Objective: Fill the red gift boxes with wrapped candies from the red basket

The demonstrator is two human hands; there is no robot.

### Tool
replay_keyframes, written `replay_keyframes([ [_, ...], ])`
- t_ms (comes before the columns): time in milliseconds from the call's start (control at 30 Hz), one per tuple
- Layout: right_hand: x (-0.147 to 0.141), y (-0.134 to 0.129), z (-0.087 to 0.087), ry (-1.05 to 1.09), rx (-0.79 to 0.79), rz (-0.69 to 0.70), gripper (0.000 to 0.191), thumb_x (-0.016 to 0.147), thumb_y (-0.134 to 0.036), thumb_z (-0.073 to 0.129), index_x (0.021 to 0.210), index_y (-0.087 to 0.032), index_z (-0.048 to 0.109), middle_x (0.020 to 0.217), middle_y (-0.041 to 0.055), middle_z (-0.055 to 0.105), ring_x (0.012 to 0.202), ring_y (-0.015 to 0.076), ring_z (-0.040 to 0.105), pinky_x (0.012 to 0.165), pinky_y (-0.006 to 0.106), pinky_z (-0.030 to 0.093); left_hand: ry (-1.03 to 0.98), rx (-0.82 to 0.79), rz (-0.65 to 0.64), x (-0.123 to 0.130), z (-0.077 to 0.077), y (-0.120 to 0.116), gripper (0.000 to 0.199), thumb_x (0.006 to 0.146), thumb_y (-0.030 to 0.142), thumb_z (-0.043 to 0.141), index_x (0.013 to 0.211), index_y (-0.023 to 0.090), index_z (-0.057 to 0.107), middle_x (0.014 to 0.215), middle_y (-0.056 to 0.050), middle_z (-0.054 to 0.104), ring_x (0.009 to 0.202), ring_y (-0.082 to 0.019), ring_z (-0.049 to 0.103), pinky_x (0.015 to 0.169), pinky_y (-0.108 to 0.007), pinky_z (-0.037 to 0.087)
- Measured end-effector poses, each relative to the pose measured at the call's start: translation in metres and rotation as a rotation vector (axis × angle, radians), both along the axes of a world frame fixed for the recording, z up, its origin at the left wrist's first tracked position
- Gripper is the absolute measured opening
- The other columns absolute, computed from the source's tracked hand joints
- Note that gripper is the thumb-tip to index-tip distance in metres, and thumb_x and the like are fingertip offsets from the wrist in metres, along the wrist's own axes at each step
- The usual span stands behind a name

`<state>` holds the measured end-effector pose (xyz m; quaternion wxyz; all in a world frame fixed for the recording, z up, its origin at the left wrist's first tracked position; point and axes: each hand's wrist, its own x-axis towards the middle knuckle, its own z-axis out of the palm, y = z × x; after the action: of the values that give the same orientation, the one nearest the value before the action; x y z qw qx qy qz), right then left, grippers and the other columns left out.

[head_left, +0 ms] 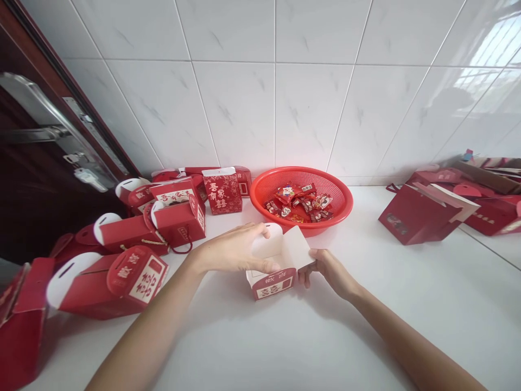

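Note:
A small red gift box [275, 286] with a white inside stands on the white table in front of me, its top open and its flaps up. My left hand [240, 247] reaches over the box's left side, thumb by the front panel and fingers by the rear flap, holding it across the opening. At the right, my right hand [325, 270] pinches the raised white side flap [296, 247] between thumb and fingers. Behind the box stands a red plastic colander [342, 213] with several wrapped candies [299, 202] in it.
Several folded red gift boxes [101, 285] crowd the left side. An upright red box [223, 191] stands beside the colander. A red bag-shaped box [419, 214] and a pile of red packaging [492, 209] lie at the right. A tiled wall [313, 114] closes the back; a door handle [61, 127] is at left.

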<state>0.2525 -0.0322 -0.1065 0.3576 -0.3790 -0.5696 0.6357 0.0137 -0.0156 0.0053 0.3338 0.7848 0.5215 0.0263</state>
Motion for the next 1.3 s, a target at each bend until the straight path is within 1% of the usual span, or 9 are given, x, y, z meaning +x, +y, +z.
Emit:
replay_keyframes([
  [100,0.002,0.002,-0.003,-0.008,0.036,0.020,0.049,0.095,-0.052,0.041,0.070,-0.015,0.063,0.059,0.0055,0.063,0.056,0.0191,0.059,0.072,0.037,0.049,-0.004,-0.011,-0.010,-0.001,0.000,0.000,0.073,0.070,0.069,0.071,0.129,0.030,0.055,0.133,-0.003,0.060,0.117,-0.030,0.060,0.090,-0.034,0.050],
  [233,0.005,0.003,-0.003,0.007,0.094,0.050,0.057,0.095,-0.063,0.043,0.074,-0.015,0.064,0.067,0.0065,0.068,0.055,0.0178,0.061,0.067,0.035,0.049,0.013,0.046,-0.011,-0.004,-0.005,0.002,0.077,0.073,0.071,0.069,0.135,0.029,0.054,0.141,-0.007,0.055,0.127,-0.033,0.054,0.099,-0.038,0.048],
  [433,0.004,-0.001,-0.002,-0.036,0.196,-0.019,0.061,0.098,-0.062,0.040,0.065,-0.016,0.064,0.062,0.0061,0.065,0.059,0.0190,0.061,0.069,0.033,0.047,-0.132,0.205,-0.013,-0.003,-0.013,-0.001,0.050,0.083,0.053,0.069,0.125,0.027,0.063,0.139,-0.005,0.056,0.126,-0.027,0.055,0.108,-0.037,0.043],
  [667,0.000,0.009,-0.023,-0.159,0.142,-0.105,0.064,0.091,-0.073,0.042,0.060,-0.020,0.058,0.060,0.0049,0.062,0.060,0.0202,0.058,0.067,0.033,0.045,-0.233,0.185,-0.032,0.003,-0.019,-0.003,0.038,0.083,0.042,0.072,0.119,0.030,0.067,0.131,-0.003,0.058,0.116,-0.025,0.060,0.099,-0.036,0.048],
  [800,-0.002,0.011,-0.026,-0.213,0.148,-0.109,0.065,0.091,-0.075,0.039,0.061,-0.020,0.056,0.061,0.0048,0.060,0.062,0.0207,0.057,0.067,0.032,0.044,-0.229,0.192,-0.047,0.003,-0.021,-0.003,0.037,0.086,0.040,0.068,0.121,0.031,0.067,0.130,-0.004,0.058,0.113,-0.025,0.061,0.095,-0.036,0.050],
  [967,-0.003,0.012,-0.031,-0.297,0.199,-0.091,0.063,0.093,-0.073,0.037,0.063,-0.019,0.050,0.064,0.0026,0.054,0.064,0.0176,0.051,0.064,0.029,0.039,-0.211,0.162,-0.073,0.000,-0.025,-0.002,0.039,0.090,0.044,0.063,0.126,0.031,0.065,0.133,-0.006,0.056,0.104,-0.024,0.064,0.077,-0.032,0.054],
  [1033,-0.002,0.013,-0.033,-0.327,0.228,-0.072,0.062,0.095,-0.072,0.035,0.064,-0.019,0.048,0.064,0.0017,0.052,0.063,0.0161,0.048,0.062,0.028,0.038,-0.194,0.166,-0.061,0.000,-0.027,-0.001,0.038,0.091,0.044,0.060,0.126,0.031,0.065,0.135,-0.006,0.055,0.103,-0.023,0.064,0.075,-0.030,0.053],
  [1133,-0.001,0.013,-0.034,-0.365,0.261,-0.053,0.061,0.097,-0.069,0.033,0.066,-0.019,0.046,0.065,0.0011,0.052,0.062,0.0150,0.046,0.062,0.027,0.037,-0.193,0.168,-0.062,0.000,-0.028,-0.001,0.036,0.092,0.044,0.059,0.125,0.032,0.065,0.138,-0.005,0.053,0.105,-0.023,0.065,0.078,-0.031,0.054],
  [1300,0.001,0.012,-0.032,-0.389,0.319,-0.059,0.060,0.097,-0.068,0.033,0.066,-0.018,0.049,0.064,0.0014,0.054,0.061,0.0146,0.047,0.061,0.027,0.037,-0.196,0.146,-0.082,0.001,-0.029,0.001,0.036,0.091,0.046,0.061,0.123,0.031,0.066,0.148,-0.005,0.049,0.125,-0.029,0.058,0.093,-0.035,0.053],
])
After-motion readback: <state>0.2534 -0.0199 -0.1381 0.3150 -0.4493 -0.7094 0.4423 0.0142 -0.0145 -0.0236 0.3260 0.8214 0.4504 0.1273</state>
